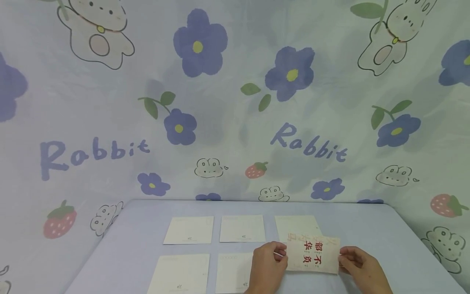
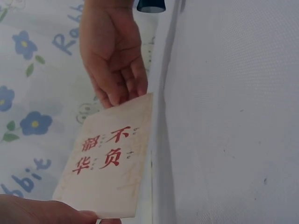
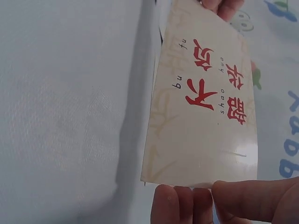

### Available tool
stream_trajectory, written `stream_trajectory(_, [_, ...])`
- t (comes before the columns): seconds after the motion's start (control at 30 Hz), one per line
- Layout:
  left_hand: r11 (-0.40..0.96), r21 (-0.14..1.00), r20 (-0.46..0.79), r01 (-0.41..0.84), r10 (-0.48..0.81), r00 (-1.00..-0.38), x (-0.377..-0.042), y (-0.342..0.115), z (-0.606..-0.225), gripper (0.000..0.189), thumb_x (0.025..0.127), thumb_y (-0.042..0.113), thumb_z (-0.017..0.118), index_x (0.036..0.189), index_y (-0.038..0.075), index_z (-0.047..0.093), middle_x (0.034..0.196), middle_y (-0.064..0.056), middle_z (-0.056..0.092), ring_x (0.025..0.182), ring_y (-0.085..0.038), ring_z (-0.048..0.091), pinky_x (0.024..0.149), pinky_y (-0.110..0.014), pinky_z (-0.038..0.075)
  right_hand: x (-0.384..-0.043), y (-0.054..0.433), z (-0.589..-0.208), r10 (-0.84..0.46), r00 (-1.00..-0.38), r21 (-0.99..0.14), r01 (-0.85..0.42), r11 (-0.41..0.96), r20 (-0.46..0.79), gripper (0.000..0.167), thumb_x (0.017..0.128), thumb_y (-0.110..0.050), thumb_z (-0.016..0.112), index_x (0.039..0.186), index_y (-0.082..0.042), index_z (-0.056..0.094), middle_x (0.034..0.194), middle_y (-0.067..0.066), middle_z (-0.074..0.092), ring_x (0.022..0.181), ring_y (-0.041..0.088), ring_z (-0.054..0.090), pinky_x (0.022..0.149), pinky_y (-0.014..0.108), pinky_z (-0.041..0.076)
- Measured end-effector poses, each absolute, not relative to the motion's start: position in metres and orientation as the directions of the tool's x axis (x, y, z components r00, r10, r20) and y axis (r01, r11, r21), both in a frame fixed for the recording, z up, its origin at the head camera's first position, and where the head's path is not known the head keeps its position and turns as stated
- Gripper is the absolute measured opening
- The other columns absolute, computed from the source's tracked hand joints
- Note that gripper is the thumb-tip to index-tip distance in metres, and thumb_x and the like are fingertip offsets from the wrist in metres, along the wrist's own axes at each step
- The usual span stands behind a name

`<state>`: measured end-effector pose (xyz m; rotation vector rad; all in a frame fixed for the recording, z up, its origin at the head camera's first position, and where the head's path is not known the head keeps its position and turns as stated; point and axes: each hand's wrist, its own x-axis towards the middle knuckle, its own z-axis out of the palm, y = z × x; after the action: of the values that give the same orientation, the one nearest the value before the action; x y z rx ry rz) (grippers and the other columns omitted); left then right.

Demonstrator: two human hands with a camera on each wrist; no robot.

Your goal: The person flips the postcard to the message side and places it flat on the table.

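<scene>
A cream card (image 1: pixel 312 254) printed with red Chinese characters is held just above the table, one short edge in each hand. My left hand (image 1: pixel 282 255) pinches its left edge and my right hand (image 1: pixel 343 259) pinches its right edge. The left wrist view shows the card (image 2: pixel 110 158) face up, with the right hand (image 2: pixel 117 70) at its far end and the left hand (image 2: pixel 46 212) at the near end. In the right wrist view the card (image 3: pixel 205 107) stands tilted, the right hand's fingers (image 3: pixel 224 203) below it and the left hand's fingertips (image 3: pixel 224 7) above.
Several blank cream cards lie in two rows on the pale blue table (image 1: pixel 367 228): back left (image 1: pixel 189 230), back middle (image 1: pixel 242 228), back right (image 1: pixel 295 224) partly under the held card, front left (image 1: pixel 180 272), front middle (image 1: pixel 233 271). A flower-and-rabbit cloth (image 1: pixel 235 102) hangs behind.
</scene>
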<state>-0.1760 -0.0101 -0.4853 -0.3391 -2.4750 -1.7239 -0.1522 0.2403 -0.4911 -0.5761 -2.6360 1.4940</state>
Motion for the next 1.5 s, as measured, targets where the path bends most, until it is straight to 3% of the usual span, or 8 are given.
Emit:
stream_trajectory(1.1, [0.418, 0.864, 0.264, 0.282, 0.101, -0.959, -0.1749, -0.0112, -0.4865, 0.017, 0.079, 0.001, 0.077, 0.081, 0.016, 0.071, 0.072, 0.014, 0.067, 0.064, 0.004, 0.058, 0.057, -0.019, 0.049, -0.1491, 0.239, -0.4879, 0.357, -0.929, -0.857, 0.259, 0.445, -0.095, 0.027, 0.098, -0.011, 0.064, 0.116, 0.01, 0.06, 0.096, 0.01, 0.07, 0.088, 0.021, 0.068, 0.073, 0.029, 0.06])
stream_trajectory(1.5, [0.424, 0.858, 0.271, 0.29, 0.105, -0.957, -0.1743, -0.0121, -0.4849, 0.019, 0.079, -0.001, 0.076, 0.079, 0.017, 0.069, 0.071, 0.014, 0.066, 0.064, 0.005, 0.056, 0.059, -0.019, 0.048, -0.1482, 0.242, -0.4838, 0.301, -0.941, -0.898, 0.261, 0.355, -0.155, 0.028, 0.1, -0.015, 0.062, 0.115, 0.009, 0.06, 0.103, 0.009, 0.07, 0.092, 0.016, 0.068, 0.08, 0.031, 0.059])
